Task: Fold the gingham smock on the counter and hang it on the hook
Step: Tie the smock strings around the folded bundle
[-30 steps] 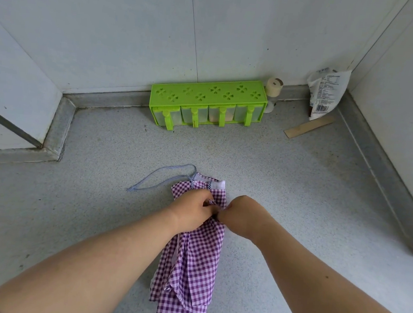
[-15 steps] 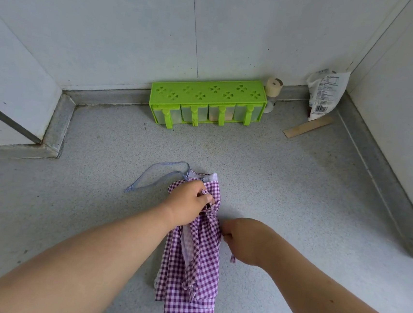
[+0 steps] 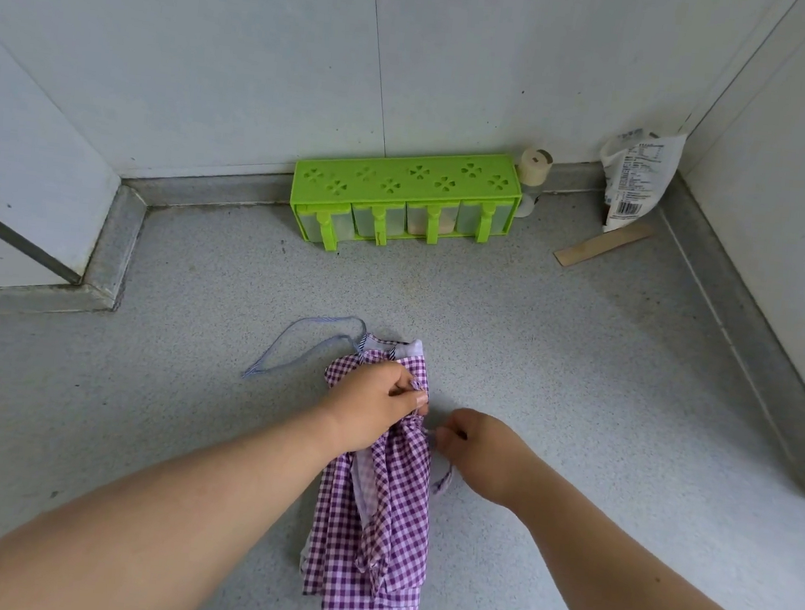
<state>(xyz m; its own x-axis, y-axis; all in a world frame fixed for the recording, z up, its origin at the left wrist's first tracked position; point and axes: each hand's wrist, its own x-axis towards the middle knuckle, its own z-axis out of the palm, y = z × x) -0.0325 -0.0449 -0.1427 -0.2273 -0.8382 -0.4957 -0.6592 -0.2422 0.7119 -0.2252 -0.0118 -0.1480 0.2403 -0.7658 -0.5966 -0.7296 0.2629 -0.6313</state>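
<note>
**Both hands on the folded gingham smock at the worktop's front edge**

The purple gingham smock lies folded into a narrow strip on the grey speckled worktop, its lower end reaching the front edge. The left hand is closed on the gathered fabric near the top of the strip. The right hand, just beside it, pinches a thin gingham tie that loops off the smock's right side. A blue-striped neck loop trails to the upper left. Well behind, against the wall, stand a green spice rack, a small jar and a crumpled packet, with a flat wooden stick nearby.
</note>
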